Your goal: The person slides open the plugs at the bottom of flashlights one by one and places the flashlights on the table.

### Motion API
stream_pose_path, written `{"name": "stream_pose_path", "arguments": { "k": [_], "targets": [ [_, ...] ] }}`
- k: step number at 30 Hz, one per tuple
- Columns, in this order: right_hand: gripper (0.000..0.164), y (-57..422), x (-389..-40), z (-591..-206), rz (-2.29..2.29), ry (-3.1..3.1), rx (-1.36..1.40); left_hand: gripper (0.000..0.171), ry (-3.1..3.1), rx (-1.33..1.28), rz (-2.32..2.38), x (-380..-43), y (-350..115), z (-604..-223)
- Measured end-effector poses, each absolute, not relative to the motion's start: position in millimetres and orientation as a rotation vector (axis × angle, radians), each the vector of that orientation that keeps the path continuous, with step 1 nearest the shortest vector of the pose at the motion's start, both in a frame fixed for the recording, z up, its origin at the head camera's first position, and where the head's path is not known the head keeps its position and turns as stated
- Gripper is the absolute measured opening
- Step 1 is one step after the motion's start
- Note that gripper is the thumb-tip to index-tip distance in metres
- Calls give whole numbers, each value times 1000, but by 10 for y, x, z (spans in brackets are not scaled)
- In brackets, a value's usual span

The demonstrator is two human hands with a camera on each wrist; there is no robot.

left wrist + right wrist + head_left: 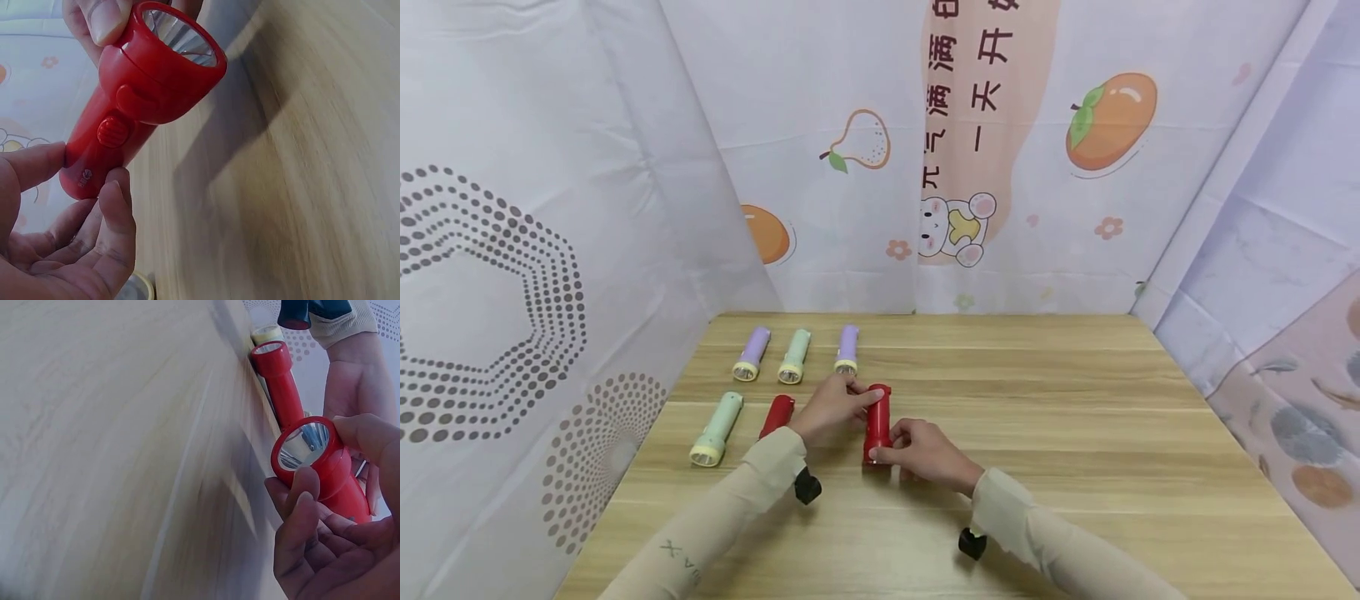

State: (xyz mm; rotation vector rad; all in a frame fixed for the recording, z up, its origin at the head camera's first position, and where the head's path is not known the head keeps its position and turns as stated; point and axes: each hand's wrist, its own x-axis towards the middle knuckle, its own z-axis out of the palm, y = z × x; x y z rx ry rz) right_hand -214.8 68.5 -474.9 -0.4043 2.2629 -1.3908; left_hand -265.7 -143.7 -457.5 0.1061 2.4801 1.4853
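A red flashlight (877, 421) is held between both hands above the wood-grain table, its lens end toward the person. My left hand (835, 406) pinches the tail end between thumb and fingers. At the lens end, my right hand (925, 450) grips the head's rim with thumb and fingers. The left wrist view shows the same red flashlight (144, 75) with a ribbed slide switch on its side and a silver reflector. A second red flashlight (777, 414) lies on the table, partly hidden behind the left forearm in the head view.
Behind the left hand lie a purple flashlight (847, 348), a green flashlight (795, 357) and another purple flashlight (752, 354). A larger-looking green flashlight (718, 429) is at the table's left. Printed curtains (820, 67) surround the table (1075, 400).
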Motion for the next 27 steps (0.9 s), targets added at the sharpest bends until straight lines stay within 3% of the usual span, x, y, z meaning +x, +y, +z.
{"name": "stream_pose_path", "arguments": {
  "k": [27],
  "targets": [
    [42, 1059, -2168, -4778, -1424, 2289, -412, 38, 2367, 168, 1579, -2683, -1070, -4585]
  ]
}}
